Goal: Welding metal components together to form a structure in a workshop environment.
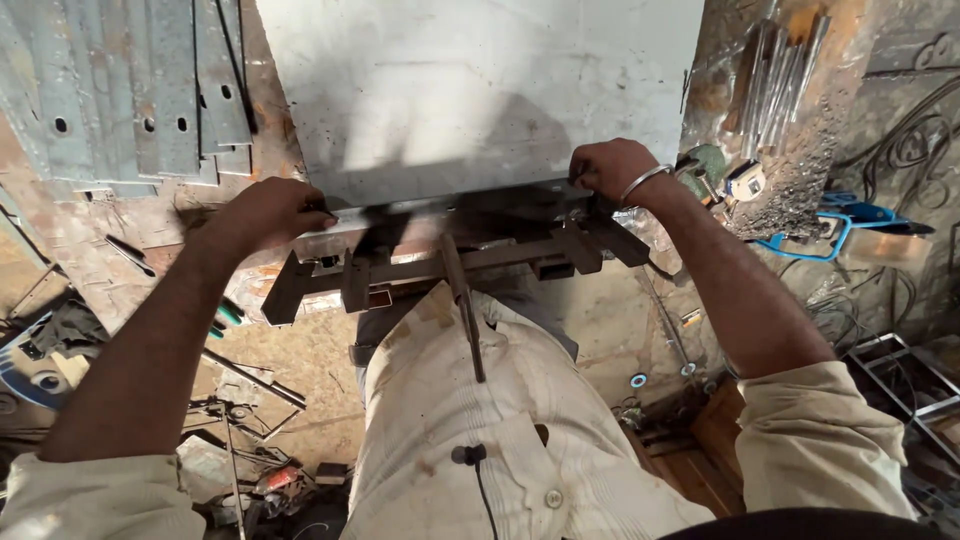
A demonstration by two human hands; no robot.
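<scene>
Both the left hand [275, 212] and the right hand [610, 168] grip the near edge of a grey metal sheet [480, 90] above a rusty steel frame [450, 265].

Sheet [470, 90]: pale grey metal, matt, scuffed. Frame [450, 265]: rusty brown steel, rough. Drilled strips [130, 90]: dull grey metal. Bangle [643, 182]: polished metal. Shirt [500, 440]: cream cloth, stained.

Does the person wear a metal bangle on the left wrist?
No, the silver metal bangle sits on the wrist of the right hand; the left hand, gripping the large grey metal sheet, has a bare wrist.
</scene>
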